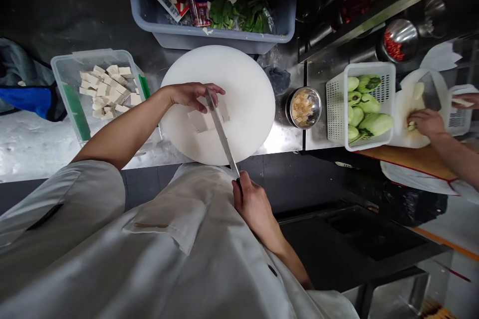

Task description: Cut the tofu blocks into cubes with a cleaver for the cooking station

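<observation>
My right hand (254,204) is wrapped round the dark handle of a long kitchen knife (223,135) at the near edge of a round white cutting board (250,75). The blade slants up and left across a pale slab of tofu (200,121), with a part of the tofu showing on each side of it. Over the far end of the slab, my left hand (194,94) spreads its fingers and thumb close to the blade tip; whether they touch the tofu I cannot tell. To the left, cut tofu cubes (107,90) lie in a clear plastic container (62,62).
Behind the board stands a grey-blue tub (217,35) with greens and packaging. A metal bowl of pale pieces (305,107) and a white basket (335,109) of peeled green vegetables are to the right. Further right, a co-worker's hands (428,122) work at another board.
</observation>
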{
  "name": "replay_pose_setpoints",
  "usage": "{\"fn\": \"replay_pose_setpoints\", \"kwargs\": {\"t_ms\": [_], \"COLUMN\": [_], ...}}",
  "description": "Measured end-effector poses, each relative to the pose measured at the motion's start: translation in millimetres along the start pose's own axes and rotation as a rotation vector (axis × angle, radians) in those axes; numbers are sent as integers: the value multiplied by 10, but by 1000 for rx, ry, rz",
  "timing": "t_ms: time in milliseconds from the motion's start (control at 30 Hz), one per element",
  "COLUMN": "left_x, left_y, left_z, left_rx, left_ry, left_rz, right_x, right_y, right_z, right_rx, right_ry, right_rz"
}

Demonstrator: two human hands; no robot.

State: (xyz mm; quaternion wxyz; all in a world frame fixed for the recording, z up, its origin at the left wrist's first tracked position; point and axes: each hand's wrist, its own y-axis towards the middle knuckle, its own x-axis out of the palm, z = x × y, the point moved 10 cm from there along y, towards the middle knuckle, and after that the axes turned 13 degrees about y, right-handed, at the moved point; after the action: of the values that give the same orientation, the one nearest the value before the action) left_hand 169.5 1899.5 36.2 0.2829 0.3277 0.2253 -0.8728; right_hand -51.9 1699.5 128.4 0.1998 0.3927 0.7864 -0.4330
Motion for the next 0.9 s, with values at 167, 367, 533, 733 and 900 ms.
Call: {"fn": "replay_pose_setpoints", "kwargs": {"t_ms": [167,367,533,733,900], "left_x": [-19,40,58,84,18], "left_y": [-81,-75,-78,-66,-114], "left_z": [125,104,35,-4,34], "left_rx": [49,69,62,68,145], "left_ry": [-109,-212,-180,-136,-202], "left_rz": [-7,4,30,89,153], "right_x": [137,268,451,330,120], "right_y": [35,122,379,254,-32], "right_z": [30,95,203,124,-16], "right_rx": [-8,42,61,16,6], "right_ry": [-44,-59,-50,-18,-8], "right_rz": [-24,-71,-121,-73,-8]}}
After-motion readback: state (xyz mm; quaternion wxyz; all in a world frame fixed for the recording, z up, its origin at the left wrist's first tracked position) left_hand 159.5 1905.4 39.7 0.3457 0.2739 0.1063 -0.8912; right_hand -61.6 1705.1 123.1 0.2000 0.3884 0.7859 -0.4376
